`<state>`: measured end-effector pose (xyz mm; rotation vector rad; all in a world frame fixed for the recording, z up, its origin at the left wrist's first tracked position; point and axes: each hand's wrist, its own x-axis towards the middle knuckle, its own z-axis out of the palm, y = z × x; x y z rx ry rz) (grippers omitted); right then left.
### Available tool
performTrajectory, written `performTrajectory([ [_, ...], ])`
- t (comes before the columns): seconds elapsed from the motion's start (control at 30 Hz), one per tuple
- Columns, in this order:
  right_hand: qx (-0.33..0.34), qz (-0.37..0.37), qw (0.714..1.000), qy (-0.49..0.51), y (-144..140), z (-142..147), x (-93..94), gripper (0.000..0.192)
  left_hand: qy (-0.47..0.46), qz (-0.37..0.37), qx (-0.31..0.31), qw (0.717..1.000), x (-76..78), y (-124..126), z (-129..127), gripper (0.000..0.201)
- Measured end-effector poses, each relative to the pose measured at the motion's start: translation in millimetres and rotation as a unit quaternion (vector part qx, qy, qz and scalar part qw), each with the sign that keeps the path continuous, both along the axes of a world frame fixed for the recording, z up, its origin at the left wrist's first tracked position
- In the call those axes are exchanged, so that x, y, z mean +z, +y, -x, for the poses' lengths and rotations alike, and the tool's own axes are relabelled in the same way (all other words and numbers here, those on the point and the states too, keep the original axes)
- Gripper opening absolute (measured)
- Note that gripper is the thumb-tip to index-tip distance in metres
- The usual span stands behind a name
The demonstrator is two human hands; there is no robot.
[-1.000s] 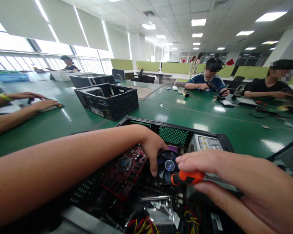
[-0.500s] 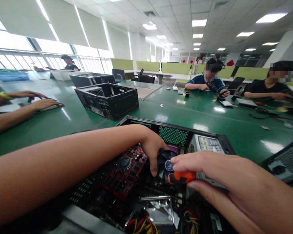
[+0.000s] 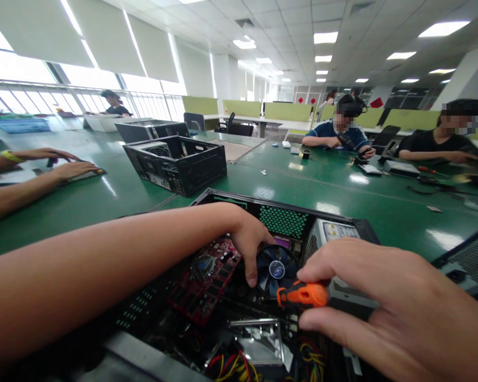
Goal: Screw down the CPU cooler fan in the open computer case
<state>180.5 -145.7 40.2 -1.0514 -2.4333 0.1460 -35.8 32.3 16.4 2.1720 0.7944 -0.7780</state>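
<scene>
An orange screwdriver (image 3: 302,294) is clasped in the right hand (image 3: 386,307) above the cooler fan (image 3: 276,269). The left hand (image 3: 249,239), fingers curled, is rested beside it inside the open computer case (image 3: 287,209). No writing is legible.

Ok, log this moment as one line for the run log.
left hand: fingers on blue round cooler fan | right hand: grips orange-handled screwdriver | open black computer case, red circuit card inside

A glossy green table (image 3: 334,191) is seen spanning the room. An open computer case (image 3: 279,212) rests at its near edge, with a second black case (image 3: 179,162) set farther back; a screwdriver (image 3: 428,168), a flat grey device (image 3: 400,167) and small loose parts (image 3: 263,172) are scattered across the far right.
</scene>
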Motion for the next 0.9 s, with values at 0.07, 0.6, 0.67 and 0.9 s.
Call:
performTrajectory([
  [0.07, -0.003, 0.010, 1.000, -0.004, 0, 0, -0.7, 0.002, 0.006, 0.001, -0.002, 1.000, 0.9, -1, -1, 0.091],
  [0.6, -0.026, -0.024, 0.999, 0.036, -3, -11, -14.7, 0.026, 0.013, -0.009, 0.004, 1.000, 3.5, -3, -3, 0.092],
  [0.67, -0.046, -0.040, 0.997, 0.045, -8, -24, -22.0, 0.027, 0.014, -0.005, 0.002, 1.000, 3.3, -3, -4, 0.092],
  [0.9, -0.075, -0.072, 0.993, 0.049, -12, -44, -33.5, 0.034, 0.023, -0.010, -0.013, 1.000, -4.3, 2, 1, 0.087],
])
